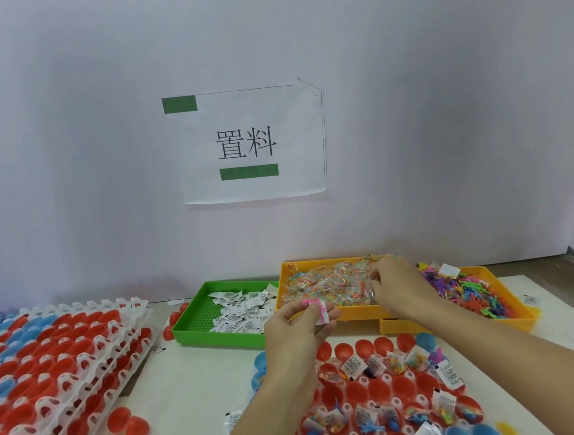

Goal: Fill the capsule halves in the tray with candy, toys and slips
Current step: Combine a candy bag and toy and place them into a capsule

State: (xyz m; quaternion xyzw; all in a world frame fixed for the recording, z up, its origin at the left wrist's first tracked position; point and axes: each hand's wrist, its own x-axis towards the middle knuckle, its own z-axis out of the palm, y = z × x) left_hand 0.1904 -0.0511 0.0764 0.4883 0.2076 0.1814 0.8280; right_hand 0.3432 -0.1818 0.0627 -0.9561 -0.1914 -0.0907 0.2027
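Note:
My left hand [297, 323] pinches a pink toy [313, 304] and a white slip [322, 316] above the gap between the bins and the capsule tray [391, 379]. My right hand [392, 283] reaches into the orange bin [284, 286] of clear candy packets [332, 284], fingers curled on a packet. The tray in front holds red and blue capsule halves; several hold slips, candy and toys, and others in the far row show only red insides. A green bin [198, 330] holds white slips [241, 306]. A second orange bin [513, 319] on the right holds colourful toys [470, 292].
Stacked white trays [94, 356] of red and blue capsule halves fill the left side. Loose red halves [128, 425] lie on the table beside them, more [175, 320] by the green bin. A paper sign [249, 144] hangs on the wall behind.

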